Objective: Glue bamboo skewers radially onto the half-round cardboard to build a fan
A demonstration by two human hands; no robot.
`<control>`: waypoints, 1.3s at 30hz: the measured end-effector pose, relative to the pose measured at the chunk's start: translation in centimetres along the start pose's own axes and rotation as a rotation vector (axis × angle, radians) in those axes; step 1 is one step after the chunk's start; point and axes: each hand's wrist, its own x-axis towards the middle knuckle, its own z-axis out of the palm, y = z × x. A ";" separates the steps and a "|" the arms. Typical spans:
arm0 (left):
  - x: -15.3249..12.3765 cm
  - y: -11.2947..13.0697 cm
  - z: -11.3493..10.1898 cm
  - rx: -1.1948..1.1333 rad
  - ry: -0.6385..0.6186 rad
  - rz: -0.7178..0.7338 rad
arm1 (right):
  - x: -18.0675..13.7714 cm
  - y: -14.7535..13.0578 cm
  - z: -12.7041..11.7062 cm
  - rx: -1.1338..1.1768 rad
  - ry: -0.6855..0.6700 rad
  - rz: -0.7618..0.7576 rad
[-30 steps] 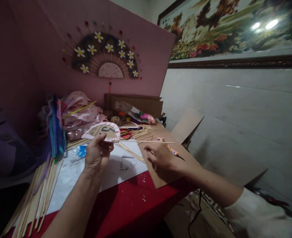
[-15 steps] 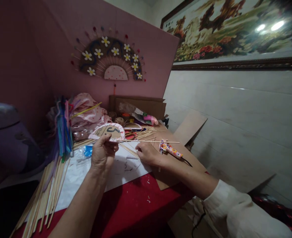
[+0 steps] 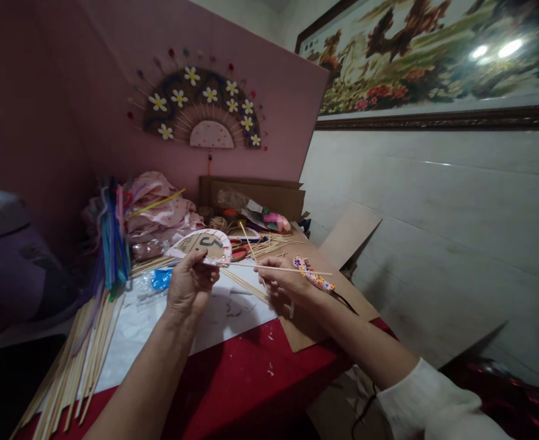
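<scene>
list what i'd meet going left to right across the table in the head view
loose bamboo sticks → blue pipe cleaners → left hand pinching the half-round card → right hand holding a thin stick → dotted glue gun → cardboard flap by the wall

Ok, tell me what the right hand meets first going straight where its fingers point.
Probably the left hand, pinching the skewer: the right hand's fingers point left toward it, though depth is unclear.

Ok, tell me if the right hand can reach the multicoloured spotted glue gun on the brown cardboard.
Probably yes: the right hand sits beside the spotted glue gun, nothing between, though it holds a thin wooden stick.
</scene>
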 end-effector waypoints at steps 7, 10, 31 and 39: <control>-0.3 -0.3 0.2 0.086 -0.039 -0.007 | 0.2 0.6 -1.0 0.015 0.229 -0.282; -0.3 -0.4 0.2 0.092 -0.048 -0.019 | -0.1 0.2 -1.6 -0.021 0.197 -0.420; -0.1 -0.5 0.2 0.110 -0.021 -0.007 | 2.9 1.2 -1.0 -0.758 0.250 -0.440; 0.1 -0.7 -0.2 0.174 -0.017 0.005 | 0.5 1.7 0.5 -0.105 0.330 -0.533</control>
